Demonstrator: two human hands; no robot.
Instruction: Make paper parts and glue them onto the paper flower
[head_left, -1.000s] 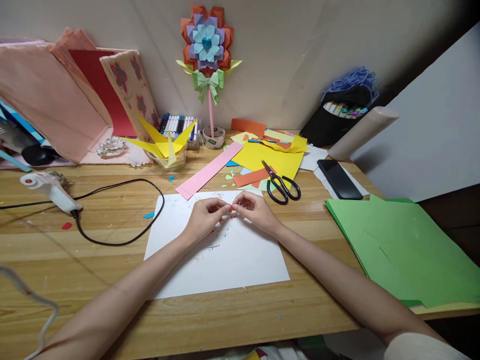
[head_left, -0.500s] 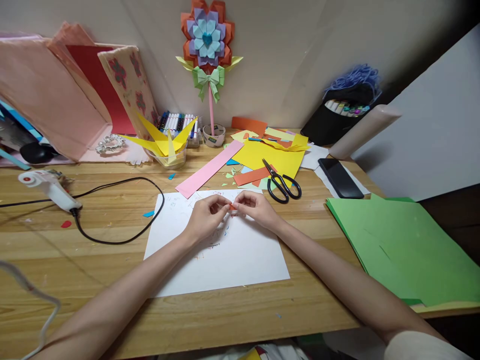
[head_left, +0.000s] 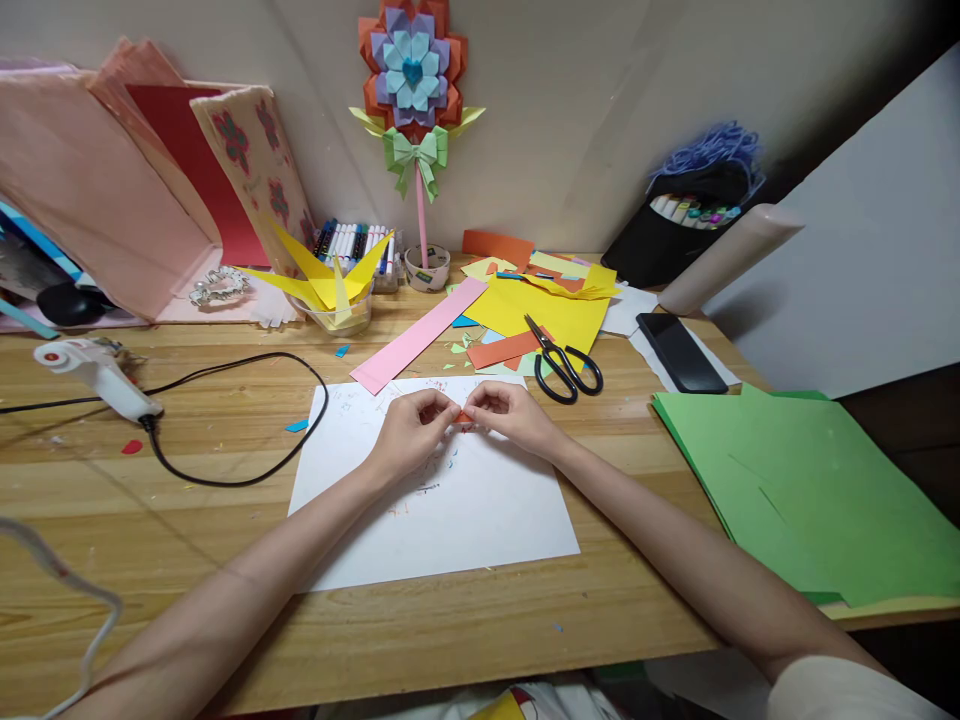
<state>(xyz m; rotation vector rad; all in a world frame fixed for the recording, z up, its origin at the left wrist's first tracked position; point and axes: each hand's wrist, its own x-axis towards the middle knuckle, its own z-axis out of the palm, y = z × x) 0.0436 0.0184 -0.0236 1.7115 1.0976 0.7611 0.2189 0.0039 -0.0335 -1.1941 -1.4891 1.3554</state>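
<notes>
Between my fingertips is a small piece of orange paper (head_left: pixel 464 416), mostly covered by the fingers. My left hand (head_left: pixel 411 430) pinches it from the left, and my right hand (head_left: pixel 517 418) pinches it from the right, so the two hands almost meet. Both are over the upper part of a white sheet (head_left: pixel 450 545) that bears small coloured marks. Beyond the hands lies a pink paper strip (head_left: pixel 418 336), pointing away to the right. Black-handled scissors (head_left: pixel 564 362) rest to the right of my right hand, their tips over an orange strip (head_left: pixel 502 350).
At left lies a white glue gun (head_left: pixel 101 380) with a looped black cord. Yellow paper (head_left: pixel 540 312) and scraps are behind the scissors. Green sheets (head_left: pixel 795 490) and a phone (head_left: pixel 680 353) are at right. A paper flower (head_left: pixel 412 70) stands at the back beside a tub of yellow paper (head_left: pixel 337 315).
Slightly more of the orange paper shows between my fingertips, which have shifted a little. Both hands keep their pinch in nearly the same place. The view has moved very slightly.
</notes>
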